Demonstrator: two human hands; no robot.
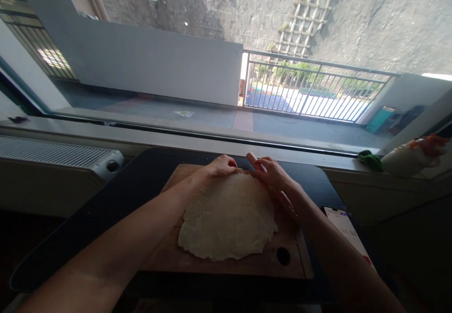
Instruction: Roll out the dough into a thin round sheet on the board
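A thin, rolled-out sheet of dough with an uneven edge lies flat on a wooden cutting board. My left hand is at the dough's far edge, its fingers pinched on a small bit of dough. Close beside it, my right hand has its fingers closed near the same edge. A narrow greyish strip shows between the two hands, too small to name. The rolling pin lies slanted along the board's right side, partly hidden under my right hand and forearm.
The board rests on a dark table below a window sill. A phone lies at the table's right edge. A radiator stands at left. On the sill at right are a pale pot and a green cloth-like thing.
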